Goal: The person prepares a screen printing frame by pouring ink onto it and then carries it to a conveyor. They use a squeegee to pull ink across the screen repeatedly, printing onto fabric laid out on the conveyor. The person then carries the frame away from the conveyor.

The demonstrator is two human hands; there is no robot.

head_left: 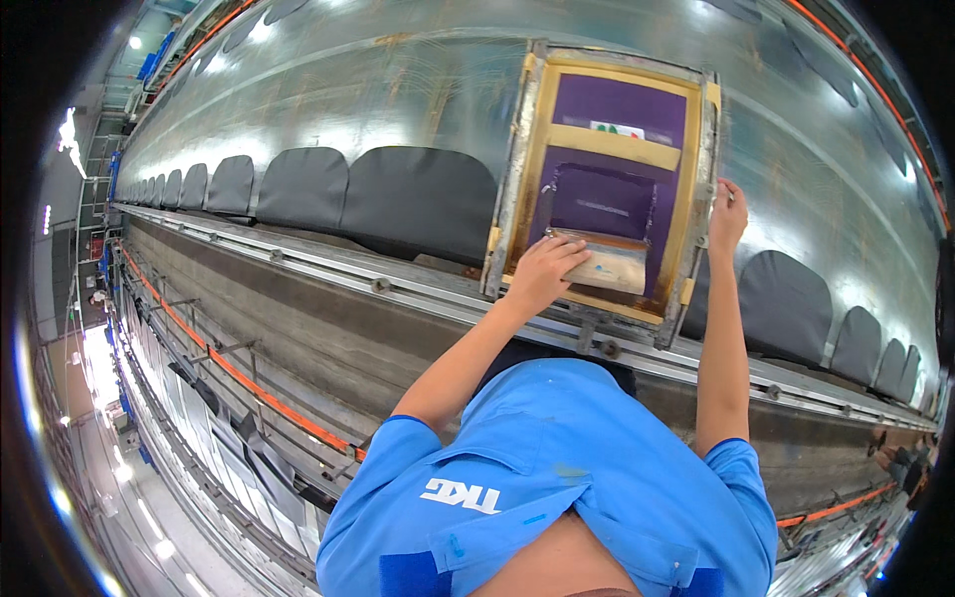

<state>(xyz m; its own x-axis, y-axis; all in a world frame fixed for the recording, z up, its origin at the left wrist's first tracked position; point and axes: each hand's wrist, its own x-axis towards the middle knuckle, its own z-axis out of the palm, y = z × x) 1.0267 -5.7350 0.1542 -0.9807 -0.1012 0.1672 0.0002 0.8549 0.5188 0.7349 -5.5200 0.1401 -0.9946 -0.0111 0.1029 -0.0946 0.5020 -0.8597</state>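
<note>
Bright lamps dot a long industrial hall where a glossy grey-green table [418, 109] stretches away on both sides of a worker's hands. Bent over it in a blue shirt [587, 418], the worker has the left hand [547, 269] closed over the near left end of a pale squeegee [617, 269], which lies tilted just right of those fingers, on the purple mesh [602, 199] of a printing frame [516, 149]. Directly beyond this grip spreads a purple panel of the mesh; farther off, a tan strip [617, 147] crosses it below a small white label [618, 130] marked in red and green. The right hand [729, 214] is curled beside the frame's right edge; whether it pinches anything cannot be told. Dark grey panels [418, 194] line the table to either side of the hands, while a metal rail [398, 287] runs nearer the worker's body than the left hand.
</note>
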